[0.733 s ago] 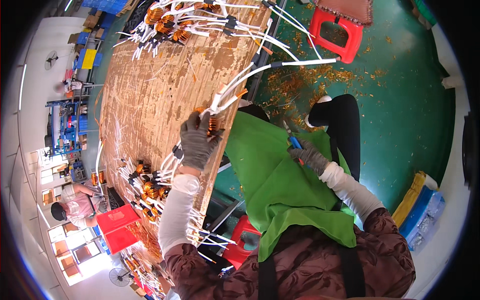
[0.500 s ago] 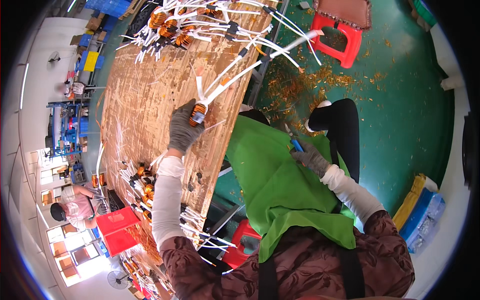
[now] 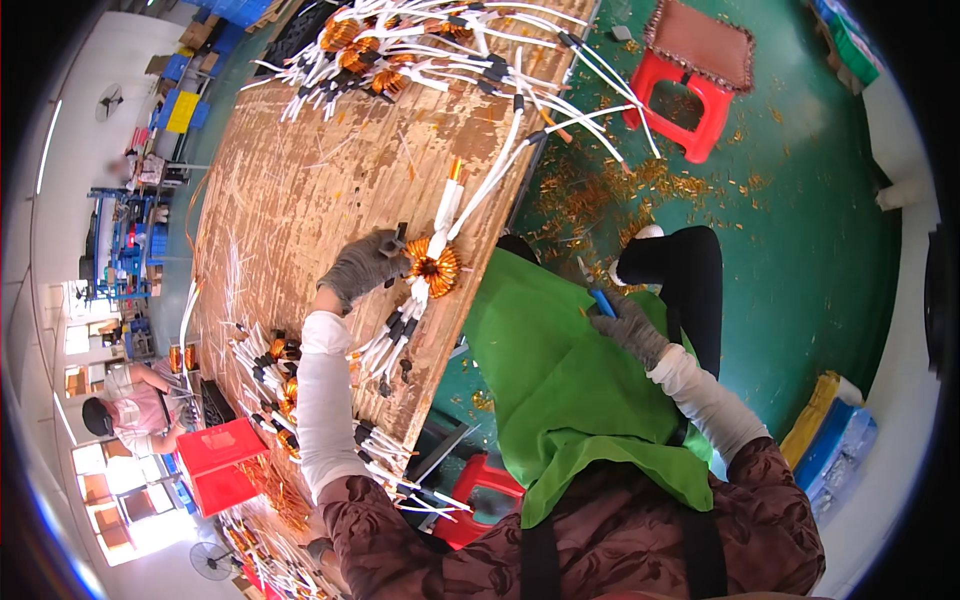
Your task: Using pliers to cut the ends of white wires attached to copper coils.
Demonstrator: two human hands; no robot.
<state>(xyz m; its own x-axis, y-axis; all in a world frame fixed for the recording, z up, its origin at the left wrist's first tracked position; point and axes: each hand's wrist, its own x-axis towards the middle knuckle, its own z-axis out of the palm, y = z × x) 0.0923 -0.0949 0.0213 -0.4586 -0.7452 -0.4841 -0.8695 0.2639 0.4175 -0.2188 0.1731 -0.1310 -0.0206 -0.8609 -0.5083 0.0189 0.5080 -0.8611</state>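
My left hand, in a grey glove, grips the left edge of a ring-shaped copper coil above the wooden table. White-sleeved leads run up from the coil, one ending in bare copper. More white leads with black sleeves hang toward me from it. My right hand, also gloved, is closed round a blue-handled tool over my green apron. The tool's thin metal end points away from me; its exact kind is unclear.
Several coils with white leads lie heaped at the table's far end; others lie near my left forearm. A red stool with a brown cushion stands on the green floor, beside scattered copper-coloured scraps. A co-worker works beyond a red bin.
My left hand has moved slightly toward me, and the coil has turned from edge-on to show its round face. Its leads have swung round. My right hand still holds the blue-handled tool.
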